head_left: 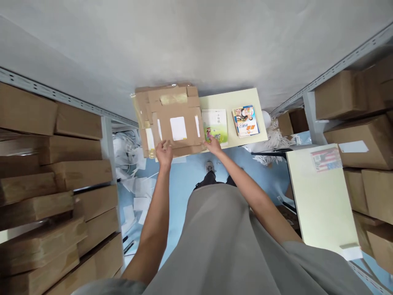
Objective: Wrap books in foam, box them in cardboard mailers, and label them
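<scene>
A flattened cardboard sheet (192, 127) with white paper patches and strips of tape lies on the left part of a pale table. Over its near edge my left hand (164, 153) rests, fingers slightly bent and apart. My right hand (213, 145) has its fingertips closed at the sheet's near right corner, beside a green and white picture book (218, 127). That book lies just right of the cardboard, partly under my fingers. Farther right sits a small stack of colourful books (246, 121).
The pale table (215, 100) stands against a grey wall (196, 45). Shelves of cardboard boxes (82, 176) rise on the left, with more boxes (362, 135) on the right. Paper scraps (141, 190) litter the blue floor. A second pale table (322, 196) stands at right.
</scene>
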The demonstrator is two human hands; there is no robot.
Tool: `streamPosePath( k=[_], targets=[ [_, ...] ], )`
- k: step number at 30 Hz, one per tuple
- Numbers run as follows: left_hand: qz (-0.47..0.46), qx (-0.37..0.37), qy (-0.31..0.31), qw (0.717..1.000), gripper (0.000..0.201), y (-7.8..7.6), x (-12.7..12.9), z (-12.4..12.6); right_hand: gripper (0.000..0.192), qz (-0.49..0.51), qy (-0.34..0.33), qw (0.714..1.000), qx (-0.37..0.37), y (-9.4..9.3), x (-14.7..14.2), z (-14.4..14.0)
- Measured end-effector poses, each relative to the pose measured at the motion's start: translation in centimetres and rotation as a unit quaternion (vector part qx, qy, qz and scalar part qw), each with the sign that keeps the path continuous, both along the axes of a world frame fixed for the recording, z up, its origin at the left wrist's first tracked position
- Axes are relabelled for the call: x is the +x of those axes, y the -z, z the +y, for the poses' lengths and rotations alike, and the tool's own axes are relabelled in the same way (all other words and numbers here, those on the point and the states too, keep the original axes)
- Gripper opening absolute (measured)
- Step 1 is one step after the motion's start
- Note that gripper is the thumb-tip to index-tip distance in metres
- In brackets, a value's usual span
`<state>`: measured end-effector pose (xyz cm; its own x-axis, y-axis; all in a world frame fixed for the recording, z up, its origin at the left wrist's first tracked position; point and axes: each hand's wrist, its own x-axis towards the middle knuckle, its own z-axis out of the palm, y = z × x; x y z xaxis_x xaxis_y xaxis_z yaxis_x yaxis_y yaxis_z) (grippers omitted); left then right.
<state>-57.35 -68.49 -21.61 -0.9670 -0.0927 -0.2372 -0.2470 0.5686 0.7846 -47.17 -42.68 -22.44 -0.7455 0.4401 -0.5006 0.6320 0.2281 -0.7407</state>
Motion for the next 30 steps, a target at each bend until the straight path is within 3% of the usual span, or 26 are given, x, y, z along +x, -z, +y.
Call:
streamPosePath(
  k=[5,8,11,13,16,18,21,24,27,30],
  targets=[
    [-0.02,0.049,-0.009,0.999,0.045,1.3,-1.1,-1.5,0.023,-0.039,0.02,0.999,0.018,-0.1,-2.4,-1.1],
    [-0.022,0.04,0.02,0.999,0.056,1.2,-0.5,-1.5,0.017,-0.046,0.025,0.998,0.029,-0.9,-3.0,-1.1],
    [0.012,-0.026,0.136,0.99,0.08,0.1,0.9,-0.8,0.025,-0.032,0.003,0.999,0.021,-1.9,-3.1,-1.0],
    [0.039,-0.073,0.232,0.969,0.089,-0.9,1.7,0.1,0.027,-0.025,-0.001,0.999,0.022,-2.7,-3.1,-1.1],
    [0.054,-0.085,0.337,0.936,0.09,-2.0,1.7,2.1,0.029,-0.008,0.017,0.998,0.055,-4.2,-3.2,-1.3],
    [0.063,-0.072,0.366,0.926,0.089,-2.6,1.1,3.4,0.035,0.017,0.032,0.999,0.03,-5.4,-3.6,-1.5],
    [0.083,-0.048,0.338,0.936,0.083,-4.0,0.0,4.9,0.048,0.093,0.06,0.986,-0.127,-7.7,-4.1,-1.5],
    [0.13,-0.002,0.287,0.949,0.07,-6.8,-0.8,5.9,0.061,0.19,0.062,0.95,-0.241,-10.7,-3.3,-0.5],
    [0.2,0.052,0.247,0.947,0.053,-10.6,-1.1,7.4,0.072,0.242,0.065,0.938,-0.239,-13.4,-0.8,2.6],
    [0.229,0.093,0.187,0.951,0.025,-14.1,-1.2,10.5,0.073,0.292,0.131,0.939,-0.127,-14.8,3.8,8.1]
  ],
)
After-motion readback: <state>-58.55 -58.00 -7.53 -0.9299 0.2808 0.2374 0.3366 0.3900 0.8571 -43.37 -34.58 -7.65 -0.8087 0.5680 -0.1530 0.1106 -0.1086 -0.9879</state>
